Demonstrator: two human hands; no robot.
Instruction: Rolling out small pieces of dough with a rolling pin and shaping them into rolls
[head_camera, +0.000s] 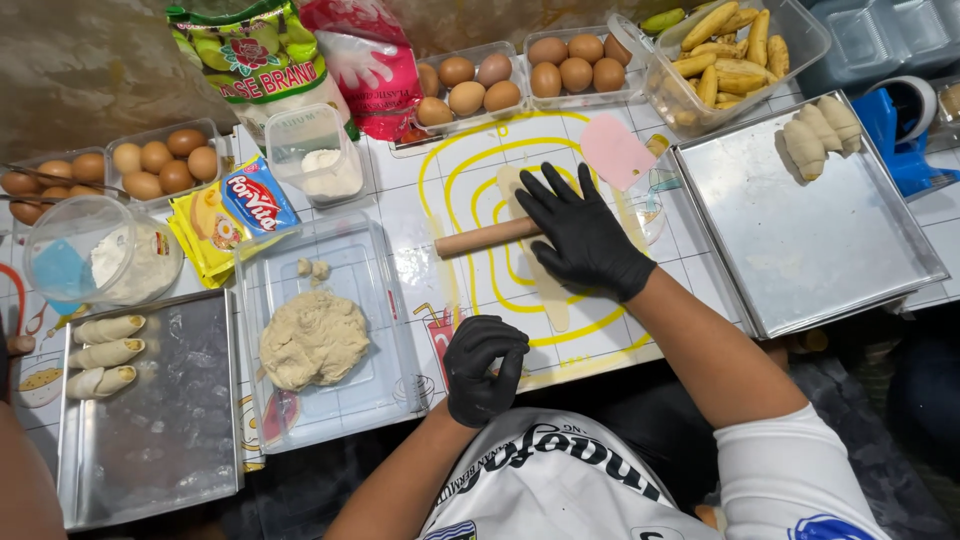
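Dough strip (545, 270) lies rolled thin and long on the plastic-covered table (420, 190), running from near the pink scraper (615, 150) down toward your body. Your right hand (583, 238), in a black glove, lies flat and spread on the wooden rolling pin (487, 238), fingers fully extended and pressing rather than gripping; the pin sits crosswise over the strip, its free end sticking out to the left. Your left hand (483, 368), also gloved in black, hovers near the table's front edge with the fingers curled and thumb and fingertips pinched together; you cannot tell whether anything small sits between them.

Just left of that hand stands a clear plastic tray (380, 300) holding a lump of dough (313, 338) and 2 small scraps. Farther left, a metal tray (150, 420) carries 3 rolled pieces (105, 354). On your right, a second metal tray (800, 230) holds 3 more rolled pieces (822, 130) in its far corner. Behind the pin sit clear cartons of brown eggs (520, 75) and a clear container of peeled bananas (725, 55).
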